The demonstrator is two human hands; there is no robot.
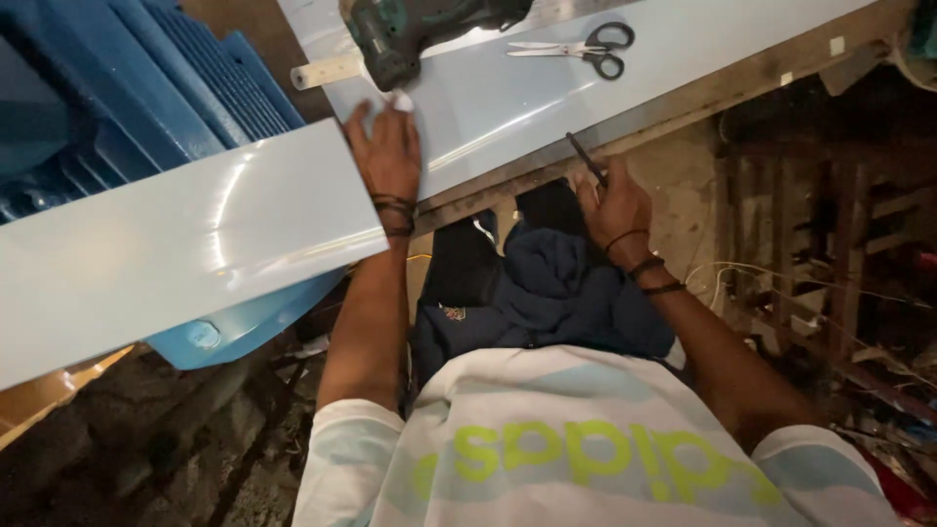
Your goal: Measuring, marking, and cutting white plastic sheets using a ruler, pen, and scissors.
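Far to my left stands a stack of blue plastic chairs (117, 88), ribbed and glossy. In front of it a long pale blue board (166, 244) slants across, its shine catching the light. My left hand (387, 156) lies flat where that board meets the second pale blue board (508, 107), fingers spread and released, pressing a small white scrap (401, 100) under the fingertips. Just beyond my fingers lies a dark green power drill (410, 29), with a white roll (327, 71) beside its near end. Farther right on the same board rest black-handled scissors (581, 47), blades shut, well apart from both my hands. My right hand (615, 210) is closed around a thin dark pencil (587, 159), its tip touching the board's near edge. At the far right a small pale sticker (836, 45) sits on the wooden rail (742, 83).
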